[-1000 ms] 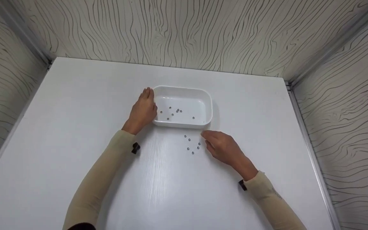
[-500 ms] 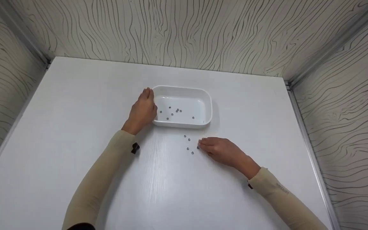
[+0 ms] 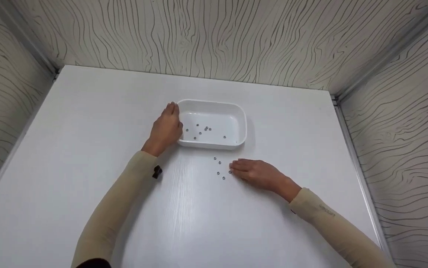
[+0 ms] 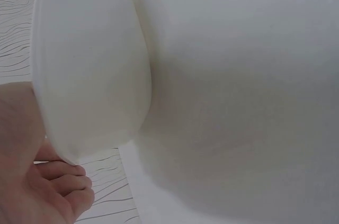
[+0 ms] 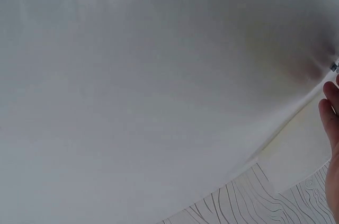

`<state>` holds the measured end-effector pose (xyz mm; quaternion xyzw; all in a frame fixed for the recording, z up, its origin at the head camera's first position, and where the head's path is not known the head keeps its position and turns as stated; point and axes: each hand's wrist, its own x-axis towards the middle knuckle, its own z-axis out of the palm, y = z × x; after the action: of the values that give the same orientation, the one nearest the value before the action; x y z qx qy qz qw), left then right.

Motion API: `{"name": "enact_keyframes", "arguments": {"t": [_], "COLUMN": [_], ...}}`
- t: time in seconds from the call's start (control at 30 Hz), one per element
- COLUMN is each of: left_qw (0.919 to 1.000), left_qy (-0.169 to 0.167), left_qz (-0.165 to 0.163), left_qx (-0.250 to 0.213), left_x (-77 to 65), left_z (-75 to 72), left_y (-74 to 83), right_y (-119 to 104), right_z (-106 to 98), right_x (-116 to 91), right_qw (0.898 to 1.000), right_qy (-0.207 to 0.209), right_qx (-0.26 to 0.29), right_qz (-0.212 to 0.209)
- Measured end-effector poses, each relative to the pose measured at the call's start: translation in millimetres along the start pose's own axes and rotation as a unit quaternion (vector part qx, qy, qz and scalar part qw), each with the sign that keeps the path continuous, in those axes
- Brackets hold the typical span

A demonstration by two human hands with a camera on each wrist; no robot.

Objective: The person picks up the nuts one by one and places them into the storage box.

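A white rectangular container [image 3: 211,144] with rounded corners stands on the white table. My left hand [image 3: 166,130] grips its left end; the left wrist view shows curled fingers [image 4: 69,179] behind the container's rim. Several tiny grey metal pieces like nuts [image 3: 200,133] lie scattered on its floor. In front of the container, several more loose nuts [image 3: 224,178] lie on the table. My right hand [image 3: 260,174] is low over the table, its fingertips close together right at the rightmost nut [image 3: 230,172]. Its thumb is hidden, and I cannot tell whether it pinches a nut.
The white table [image 3: 87,123] ends at a back wall [image 3: 206,41] with a dark wood-grain line pattern. Similar panels rise at left and right, with grey metal rails [image 3: 362,178] along the sides. A black band piece [image 3: 157,172] shows at the left cuff.
My right hand has come slightly down from near the container's front corner, its fingertips now covering where one nut lay. My left hand and the container have stayed in place.
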<state>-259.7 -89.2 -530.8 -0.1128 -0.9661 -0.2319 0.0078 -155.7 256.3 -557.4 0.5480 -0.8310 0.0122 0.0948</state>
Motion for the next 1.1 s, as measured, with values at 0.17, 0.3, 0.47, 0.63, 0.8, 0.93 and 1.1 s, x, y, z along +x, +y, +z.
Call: {"name": "enact_keyframes", "arguments": {"t": [0.17,0.3,0.47,0.63,0.8,0.93,1.1], "left_qw": [1.0000,1.0000,1.0000,1.0000,0.9999,0.9991,0.9945], "left_qy": [0.005,0.004,0.003,0.002,-0.004,-0.010,-0.004], "left_qz": [0.001,-0.003,-0.003,-0.005,-0.011,-0.009,0.014], "left_qx": [0.003,0.000,0.003,0.005,0.005,0.041,0.104], "left_x": [0.2,0.0,-0.6,-0.8,-1.2,-1.5,-0.9], "left_z": [0.5,0.6,0.4,1.0,2.0,1.4,0.7], "left_y": [-0.3,0.4,0.5,-0.3,0.8,2.8,3.5], "right_y": [1,1,2,2,1,-2,-4], "right_z": [0,1,1,2,4,2,0], "right_x": [2,3,1,2,3,7,12], "right_qw": [1.000,0.999,1.000,1.000,0.997,0.994,0.990], "right_qy": [-0.007,-0.013,-0.006,0.021,0.031,0.018,0.004], "right_qx": [0.016,0.034,0.023,-0.007,-0.050,-0.094,-0.127], "right_qz": [0.000,0.003,-0.001,-0.021,-0.040,-0.055,-0.062]}}
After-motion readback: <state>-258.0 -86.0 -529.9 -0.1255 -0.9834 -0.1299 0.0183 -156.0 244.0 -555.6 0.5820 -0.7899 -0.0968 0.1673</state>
